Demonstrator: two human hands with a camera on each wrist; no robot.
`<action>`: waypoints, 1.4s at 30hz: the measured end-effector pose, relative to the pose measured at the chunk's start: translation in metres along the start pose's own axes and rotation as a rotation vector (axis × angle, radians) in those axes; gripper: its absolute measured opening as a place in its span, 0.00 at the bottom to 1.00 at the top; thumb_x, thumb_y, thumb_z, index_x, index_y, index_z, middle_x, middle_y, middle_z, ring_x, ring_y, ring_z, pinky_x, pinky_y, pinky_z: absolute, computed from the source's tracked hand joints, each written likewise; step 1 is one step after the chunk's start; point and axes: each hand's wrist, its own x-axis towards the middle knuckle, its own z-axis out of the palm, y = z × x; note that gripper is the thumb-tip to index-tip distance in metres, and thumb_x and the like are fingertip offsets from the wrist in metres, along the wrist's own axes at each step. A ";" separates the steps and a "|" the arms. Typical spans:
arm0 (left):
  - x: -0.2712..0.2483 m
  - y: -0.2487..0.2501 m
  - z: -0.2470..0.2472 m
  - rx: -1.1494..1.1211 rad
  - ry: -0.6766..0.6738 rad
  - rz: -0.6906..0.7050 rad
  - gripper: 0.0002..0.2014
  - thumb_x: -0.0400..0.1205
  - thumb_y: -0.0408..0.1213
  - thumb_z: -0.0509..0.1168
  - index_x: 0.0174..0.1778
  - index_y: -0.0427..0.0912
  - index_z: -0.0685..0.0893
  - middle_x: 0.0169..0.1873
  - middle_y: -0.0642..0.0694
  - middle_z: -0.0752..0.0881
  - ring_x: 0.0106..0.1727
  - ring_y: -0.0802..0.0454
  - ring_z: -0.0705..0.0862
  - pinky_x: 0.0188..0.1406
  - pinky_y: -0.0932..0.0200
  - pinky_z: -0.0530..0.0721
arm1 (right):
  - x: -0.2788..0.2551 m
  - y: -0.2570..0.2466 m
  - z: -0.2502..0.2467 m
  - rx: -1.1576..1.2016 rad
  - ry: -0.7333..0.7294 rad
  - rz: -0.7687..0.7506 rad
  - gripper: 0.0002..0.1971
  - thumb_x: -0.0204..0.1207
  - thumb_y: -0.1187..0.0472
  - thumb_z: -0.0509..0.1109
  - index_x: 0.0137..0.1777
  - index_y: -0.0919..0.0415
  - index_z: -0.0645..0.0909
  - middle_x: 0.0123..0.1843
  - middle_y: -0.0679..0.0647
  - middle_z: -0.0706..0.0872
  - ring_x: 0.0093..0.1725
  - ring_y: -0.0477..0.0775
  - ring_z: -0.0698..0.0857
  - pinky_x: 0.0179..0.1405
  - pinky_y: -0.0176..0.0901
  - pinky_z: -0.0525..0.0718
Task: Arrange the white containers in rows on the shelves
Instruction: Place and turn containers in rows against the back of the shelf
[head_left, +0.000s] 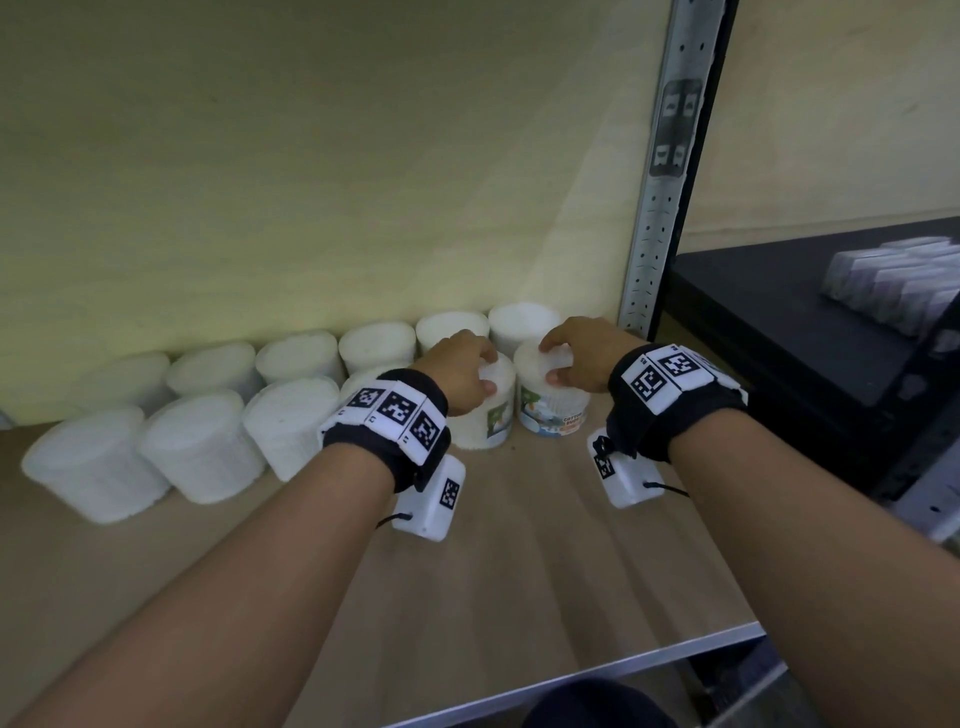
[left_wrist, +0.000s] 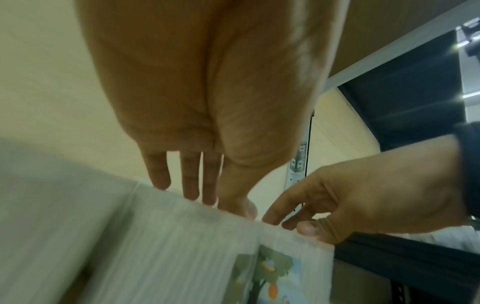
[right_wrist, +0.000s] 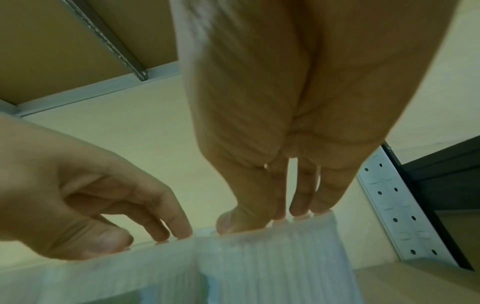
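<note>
Two rows of white ribbed containers stand along the back of a wooden shelf. My left hand grips the top of a white container with a green picture label, thumb in front and fingers behind. Right beside it, touching, my right hand grips the lid of another white container with a blue label. Both stand at the right end of the front row. In the left wrist view, the left hand's fingertips touch the container's rim. The right wrist view shows the right thumb on its container.
The back row and the front row of containers run off to the left. A perforated metal upright stands just right of my right hand. Beyond it is a dark shelf with wrapped packs. The shelf's metal front edge is near me.
</note>
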 end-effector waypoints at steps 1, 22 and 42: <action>-0.001 -0.001 -0.002 -0.007 -0.033 0.021 0.23 0.84 0.35 0.62 0.76 0.45 0.70 0.76 0.45 0.69 0.76 0.46 0.70 0.71 0.56 0.70 | 0.000 0.000 0.000 0.000 0.001 0.000 0.27 0.80 0.53 0.68 0.78 0.57 0.71 0.79 0.56 0.70 0.77 0.58 0.70 0.74 0.45 0.68; -0.004 -0.006 0.001 0.062 0.013 0.000 0.27 0.82 0.47 0.64 0.76 0.43 0.70 0.75 0.42 0.69 0.75 0.44 0.69 0.75 0.50 0.69 | 0.004 0.002 0.002 0.032 0.013 0.008 0.26 0.79 0.53 0.69 0.77 0.57 0.72 0.79 0.56 0.69 0.77 0.57 0.70 0.76 0.46 0.67; -0.003 -0.004 0.010 0.026 0.087 -0.019 0.25 0.81 0.47 0.65 0.73 0.42 0.73 0.71 0.41 0.74 0.72 0.43 0.73 0.70 0.51 0.73 | 0.004 0.002 0.002 0.039 0.027 0.016 0.25 0.78 0.53 0.71 0.75 0.56 0.75 0.76 0.56 0.72 0.75 0.58 0.73 0.72 0.47 0.71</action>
